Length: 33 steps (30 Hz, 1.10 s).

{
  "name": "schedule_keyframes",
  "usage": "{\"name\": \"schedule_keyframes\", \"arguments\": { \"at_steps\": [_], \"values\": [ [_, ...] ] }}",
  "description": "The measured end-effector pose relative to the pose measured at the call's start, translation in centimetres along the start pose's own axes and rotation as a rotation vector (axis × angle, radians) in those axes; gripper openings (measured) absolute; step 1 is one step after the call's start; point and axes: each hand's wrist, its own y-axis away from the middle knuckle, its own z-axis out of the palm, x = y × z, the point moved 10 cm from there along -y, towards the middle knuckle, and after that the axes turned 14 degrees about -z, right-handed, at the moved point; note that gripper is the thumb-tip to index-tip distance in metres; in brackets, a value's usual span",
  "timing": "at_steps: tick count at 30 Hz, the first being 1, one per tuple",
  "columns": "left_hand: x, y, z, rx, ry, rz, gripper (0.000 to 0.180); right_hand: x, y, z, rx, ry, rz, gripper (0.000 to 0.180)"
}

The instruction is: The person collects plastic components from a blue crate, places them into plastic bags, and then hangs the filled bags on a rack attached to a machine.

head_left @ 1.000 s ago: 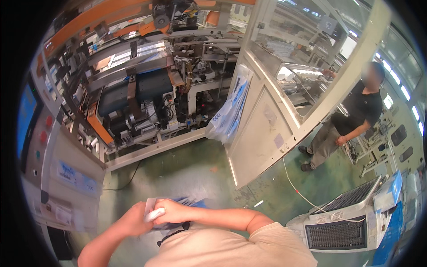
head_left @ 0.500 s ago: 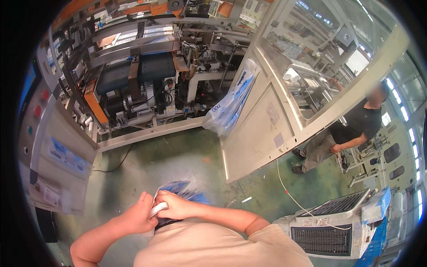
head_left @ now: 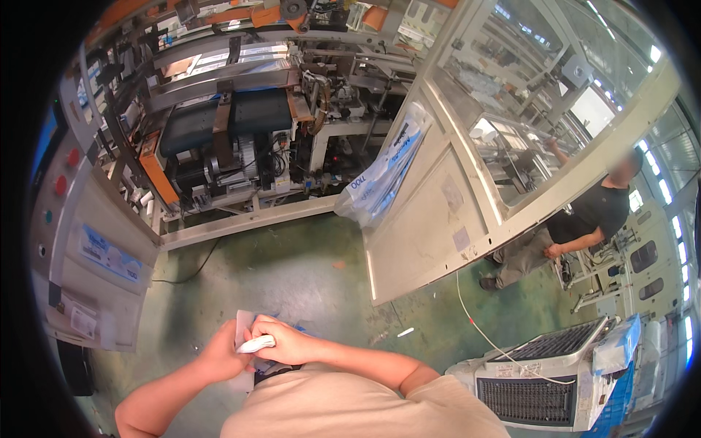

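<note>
Both my hands are together at waist height, just in front of my shirt. Fingers curled, my left hand (head_left: 221, 352) grips the edge of a thin pale plastic sheet (head_left: 243, 325), which stands up between the hands and also shows below the left wrist. My right hand (head_left: 283, 342) is closed against the left and holds a white, flattened roll-like piece (head_left: 257, 344); whether it is part of the sheet I cannot tell. Small blue bits of film (head_left: 298, 326) show behind the right hand, the rest being hidden.
Ahead stands a machine with a dark belt (head_left: 255, 111). Its open door panel (head_left: 431, 233) carries a hanging blue-white plastic bag (head_left: 387, 171). A control panel (head_left: 61, 186) is at left. Near right are an air cooler (head_left: 526, 394) and a cable (head_left: 467, 310). A co-worker (head_left: 584, 219) stands beyond the door.
The blue film that spread out beyond my hands has dropped mostly out of sight. The pale sheet now stands higher between the hands, and more of the white piece shows.
</note>
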Motion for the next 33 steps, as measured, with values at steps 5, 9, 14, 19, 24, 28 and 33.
{"name": "schedule_keyframes", "arguments": {
  "at_steps": [5,9,14,19,24,28,33],
  "values": [
    [-1.0,-1.1,-1.3,0.09,-0.195,-0.058,0.041,0.7,0.0,-0.2,-0.027,0.017,0.103,0.022],
    [1.4,-0.3,-1.7,0.138,-0.239,0.044,0.035,1.0,0.0,-1.3,0.067,-0.265,0.092,0.037],
    [1.3,-1.0,-2.1,0.002,-0.255,0.041,0.041,-0.7,-0.4,-2.4,0.127,-0.072,-0.084,0.042],
    [2.4,0.8,-3.0,-0.258,-0.005,-0.003,0.028,-0.8,-1.0,-5.0,0.2,0.11,-0.158,0.099],
    [6.4,4.0,-7.1,-0.117,-0.141,-0.131,0.038,-3.2,-4.5,-2.8,-0.052,-0.127,-0.079,0.083],
    [11.3,8.0,-11.2,0.202,-0.204,-0.017,0.029,1.0,-6.9,-1.6,-0.255,-0.047,-0.012,0.051],
    [13.9,12.2,-18.5,0.386,0.014,0.045,0.018,7.8,-7.3,-1.2,-0.277,-0.089,0.064,0.041]
  ]
}}
